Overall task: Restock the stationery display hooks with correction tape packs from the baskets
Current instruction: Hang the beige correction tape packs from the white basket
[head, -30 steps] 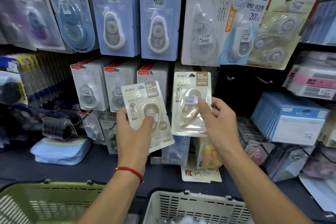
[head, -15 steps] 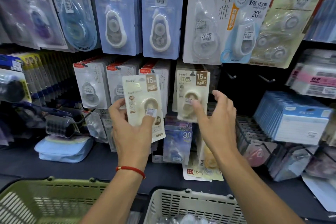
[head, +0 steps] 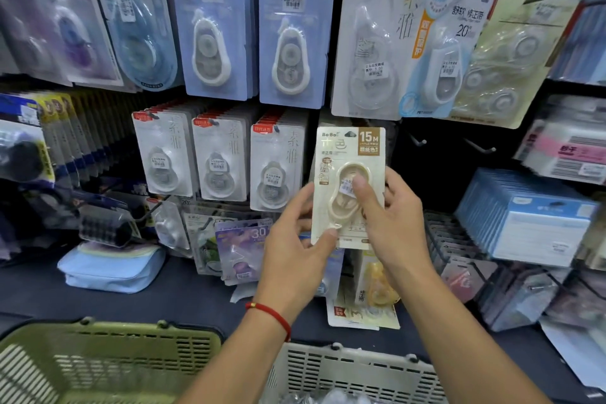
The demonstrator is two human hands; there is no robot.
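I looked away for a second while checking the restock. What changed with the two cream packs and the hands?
The left hand moved its cream pack right, onto the spot where the other cream pack hung; only one front card shows now, so whether two are stacked is unclear. The right hand, which had let go, now holds the pack too, thumb on the blister. The other hanging packs, green basket and white basket look unchanged.

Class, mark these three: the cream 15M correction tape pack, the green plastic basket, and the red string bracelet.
Cream 15M correction tape pack (head: 370, 141): head view, on the brown 15M label.
Green plastic basket (head: 108, 331): head view, on its far rim.
Red string bracelet (head: 272, 315): head view, on the cord across the left wrist.
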